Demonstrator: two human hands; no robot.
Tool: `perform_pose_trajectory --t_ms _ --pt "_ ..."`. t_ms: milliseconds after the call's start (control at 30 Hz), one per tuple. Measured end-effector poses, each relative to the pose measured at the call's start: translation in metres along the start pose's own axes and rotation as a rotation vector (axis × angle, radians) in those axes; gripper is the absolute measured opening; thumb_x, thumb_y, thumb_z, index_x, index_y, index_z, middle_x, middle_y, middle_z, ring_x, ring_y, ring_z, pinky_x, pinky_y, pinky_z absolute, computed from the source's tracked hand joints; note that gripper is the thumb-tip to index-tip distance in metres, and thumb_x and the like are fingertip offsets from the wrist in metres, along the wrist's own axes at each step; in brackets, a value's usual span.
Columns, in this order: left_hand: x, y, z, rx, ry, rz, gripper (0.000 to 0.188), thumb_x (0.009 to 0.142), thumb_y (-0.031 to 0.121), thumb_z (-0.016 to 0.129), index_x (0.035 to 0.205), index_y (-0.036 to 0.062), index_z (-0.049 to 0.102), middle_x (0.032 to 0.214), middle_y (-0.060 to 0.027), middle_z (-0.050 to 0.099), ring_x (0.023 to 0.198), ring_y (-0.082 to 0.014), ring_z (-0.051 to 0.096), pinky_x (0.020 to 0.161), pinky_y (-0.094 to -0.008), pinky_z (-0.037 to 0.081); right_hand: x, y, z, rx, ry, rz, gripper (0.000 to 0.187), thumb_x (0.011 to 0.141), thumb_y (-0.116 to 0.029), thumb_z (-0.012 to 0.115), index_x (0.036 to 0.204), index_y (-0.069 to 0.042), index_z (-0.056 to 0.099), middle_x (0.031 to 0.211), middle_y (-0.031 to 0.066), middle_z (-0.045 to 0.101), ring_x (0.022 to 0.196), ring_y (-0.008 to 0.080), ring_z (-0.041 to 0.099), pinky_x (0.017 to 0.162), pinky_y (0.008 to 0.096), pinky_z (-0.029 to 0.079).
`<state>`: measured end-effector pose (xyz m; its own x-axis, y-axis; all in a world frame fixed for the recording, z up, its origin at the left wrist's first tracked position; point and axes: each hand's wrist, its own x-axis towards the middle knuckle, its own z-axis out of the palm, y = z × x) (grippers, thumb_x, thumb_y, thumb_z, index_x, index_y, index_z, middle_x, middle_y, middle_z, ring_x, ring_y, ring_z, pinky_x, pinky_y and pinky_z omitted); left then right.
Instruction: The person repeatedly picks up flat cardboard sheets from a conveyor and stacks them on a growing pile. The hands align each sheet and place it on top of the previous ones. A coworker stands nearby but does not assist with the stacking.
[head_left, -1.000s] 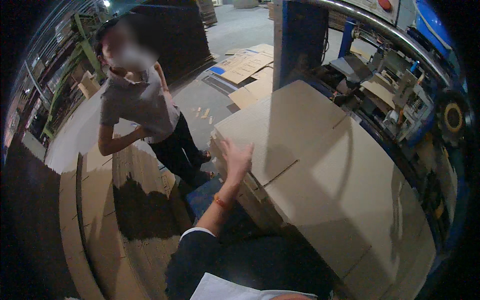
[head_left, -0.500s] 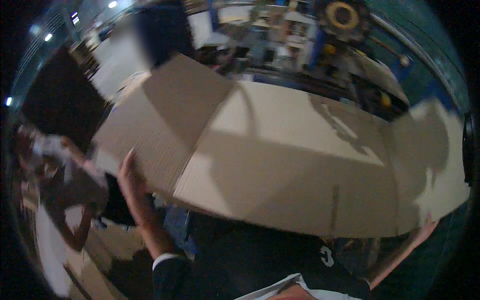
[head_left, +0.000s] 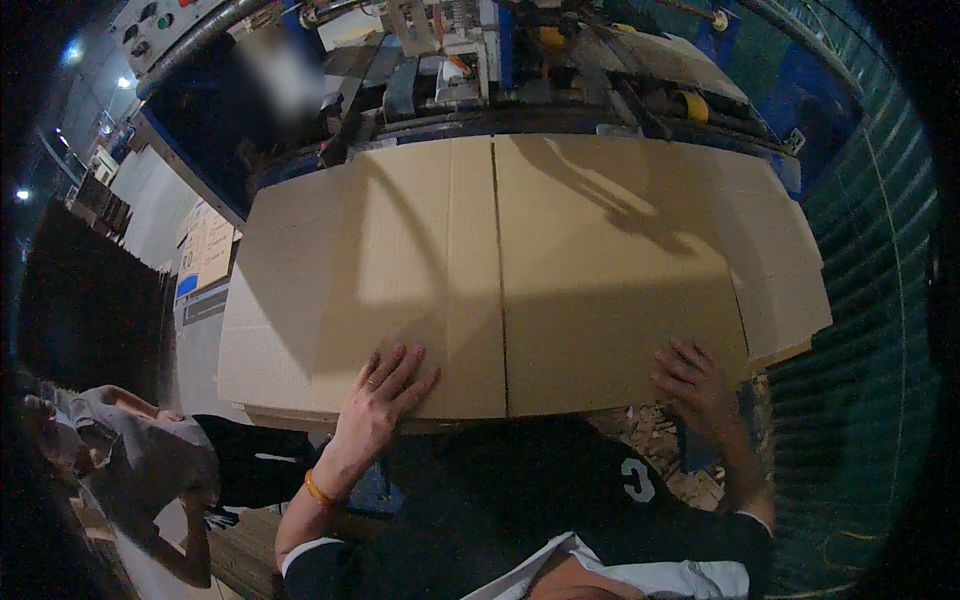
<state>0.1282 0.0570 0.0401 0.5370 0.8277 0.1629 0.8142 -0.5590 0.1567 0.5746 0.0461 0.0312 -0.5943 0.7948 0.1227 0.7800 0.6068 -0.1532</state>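
Observation:
A wide brown cardboard box blank (head_left: pixel 590 330) lies flat before me, creased, with a dark seam running from far to near edge just left of my right hand's side. My left hand (head_left: pixel 385 395) rests on its near edge, fingers stretched out and pointing away from me. Near the right end of that edge, my right hand (head_left: pixel 695 385) lies on the cardboard with fingers extended and slightly bent. Neither hand grips anything. At the right, a side panel (head_left: pixel 780 270) with an uneven outer edge spreads out. Other cardboard edges show beneath at the near left.
Beyond the cardboard stands a blue machine (head_left: pixel 430 105) with rollers, bars and a control panel (head_left: pixel 150 35). A green corrugated wall (head_left: pixel 860 390) rises at right. Another person (head_left: pixel 150 450) stands at left. Printed cardboard (head_left: pixel 208 250) lies on the floor, and scraps (head_left: pixel 690 470) lie below right.
The cardboard, raised and bent between my hands before, now lies flat by the machine. My hands have moved from its outer sides onto its near edge, fingers loose. My view has shifted.

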Motion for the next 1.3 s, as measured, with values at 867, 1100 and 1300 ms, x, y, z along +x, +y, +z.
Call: perform_pose_trajectory --t_ms 867,1100,1300 --pt "0.112 -0.145 0.006 0.073 0.545 -0.179 0.079 0.075 0.019 0.069 0.139 0.0036 0.025 0.142 -0.0201 0.028 0.134 -0.0351 0.021 0.109 -0.0438 0.018 0.169 0.121 0.002 -0.017 0.332 0.302 0.062 0.081 -0.041 0.060 0.134 -0.015 0.038 0.136 0.0174 0.039 0.127 0.0355 0.033 0.107 0.0450 0.023" --pt "-0.105 -0.159 0.030 -0.368 1.192 -1.200 0.046 0.086 0.021 0.061 0.112 -0.0137 0.047 0.104 -0.0220 0.056 0.086 -0.0300 0.054 0.081 -0.0397 0.045 -0.103 0.217 0.024 0.359 1.078 1.226 0.061 0.084 -0.040 0.057 0.123 0.006 0.048 0.106 0.0176 0.060 0.096 0.0263 0.058 0.087 0.0397 0.043" --pt "-0.103 -0.147 0.013 -0.584 1.201 -1.224 0.044 0.088 0.023 0.055 0.114 -0.0118 0.048 0.123 -0.0227 0.044 0.108 -0.0284 0.048 0.091 -0.0376 0.041 -0.099 0.243 0.028 0.723 1.327 1.124 0.060 0.084 -0.039 0.056 0.122 0.007 0.049 0.118 0.0173 0.053 0.106 0.0259 0.053 0.091 0.0365 0.040"
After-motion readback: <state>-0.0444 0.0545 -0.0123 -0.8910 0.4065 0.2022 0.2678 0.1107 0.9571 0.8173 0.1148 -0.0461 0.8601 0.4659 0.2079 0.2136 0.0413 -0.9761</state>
